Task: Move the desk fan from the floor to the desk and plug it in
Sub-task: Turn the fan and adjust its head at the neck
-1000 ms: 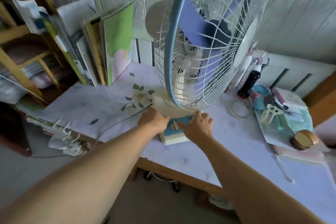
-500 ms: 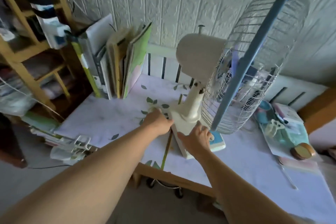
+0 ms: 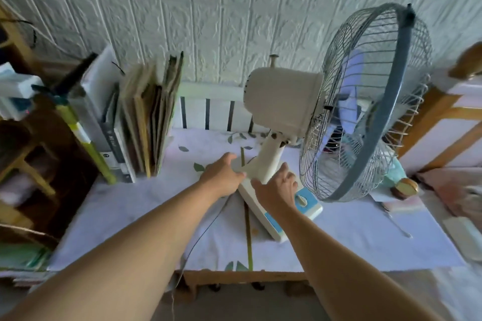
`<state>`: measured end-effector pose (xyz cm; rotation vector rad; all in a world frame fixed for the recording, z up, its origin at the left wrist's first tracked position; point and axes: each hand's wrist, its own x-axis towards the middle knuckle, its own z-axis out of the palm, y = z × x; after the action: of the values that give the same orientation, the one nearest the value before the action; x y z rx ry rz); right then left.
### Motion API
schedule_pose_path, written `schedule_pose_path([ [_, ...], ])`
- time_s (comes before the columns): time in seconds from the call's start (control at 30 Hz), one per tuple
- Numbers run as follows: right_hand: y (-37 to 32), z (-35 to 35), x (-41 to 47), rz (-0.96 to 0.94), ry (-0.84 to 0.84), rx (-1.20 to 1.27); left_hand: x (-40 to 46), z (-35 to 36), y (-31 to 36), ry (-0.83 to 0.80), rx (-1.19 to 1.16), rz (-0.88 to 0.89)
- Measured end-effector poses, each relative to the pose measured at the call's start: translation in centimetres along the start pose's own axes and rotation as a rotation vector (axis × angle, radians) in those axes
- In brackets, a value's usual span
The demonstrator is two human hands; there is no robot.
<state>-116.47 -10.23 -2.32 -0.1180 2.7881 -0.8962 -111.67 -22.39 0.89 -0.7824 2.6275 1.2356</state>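
The cream desk fan [image 3: 284, 109] stands on the desk [image 3: 135, 216], its wire cage with the blue-grey rim [image 3: 375, 112] facing right. The fan's base [image 3: 284, 216] has blue control panels. My left hand [image 3: 224, 174] grips the rear left edge of the base. My right hand [image 3: 277, 190] rests on top of the base beside the neck, fingers curled over it. The fan's dark cord [image 3: 206, 227] runs from the base across the cloth and drops over the desk's front edge. No plug is visible.
Upright books and folders [image 3: 146, 122] stand at the desk's back left beside a wooden shelf [image 3: 28, 164]. Small items, among them a round wooden-lidded thing [image 3: 405, 186], lie at the right behind the cage. A white slatted rail [image 3: 208, 112] runs along the wall.
The fan has turned on the desk: its cage swung from facing me to facing right, showing the motor housing. Both hands stayed on the base and moved with it.
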Motion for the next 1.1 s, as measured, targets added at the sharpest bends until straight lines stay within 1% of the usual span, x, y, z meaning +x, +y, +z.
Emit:
schedule_pose_path([
  [0.17,-0.8,0.3,2.1,0.007,-0.007,0.057,2.3,0.2,1.1,-0.006,0.016,-0.004],
  [0.4,-0.9,1.1,4.3,0.049,0.055,0.120,6.3,0.3,1.4,-0.063,-0.034,0.054],
  [0.6,-1.2,2.4,5.2,0.101,0.143,0.207,10.1,0.0,1.4,-0.135,-0.027,0.193],
  [0.67,-1.8,2.9,5.5,0.124,0.203,0.257,11.3,-0.5,1.4,-0.186,0.006,0.251],
  [0.7,-2.5,3.5,6.0,0.153,0.282,0.293,12.8,-0.9,1.5,-0.248,0.026,0.309],
  [0.83,-2.9,3.7,6.4,0.173,0.389,0.355,13.5,-0.9,2.2,-0.370,-0.058,0.441],
  [0.93,-4.1,4.2,7.1,0.206,0.511,0.360,14.8,-0.9,2.8,-0.444,-0.039,0.556],
  [1.07,-4.5,4.6,8.1,0.267,0.559,0.379,15.1,-1.8,4.3,-0.587,-0.206,0.624],
  [1.1,-4.5,4.6,8.3,0.279,0.570,0.385,15.1,-1.9,4.5,-0.600,-0.229,0.639],
])
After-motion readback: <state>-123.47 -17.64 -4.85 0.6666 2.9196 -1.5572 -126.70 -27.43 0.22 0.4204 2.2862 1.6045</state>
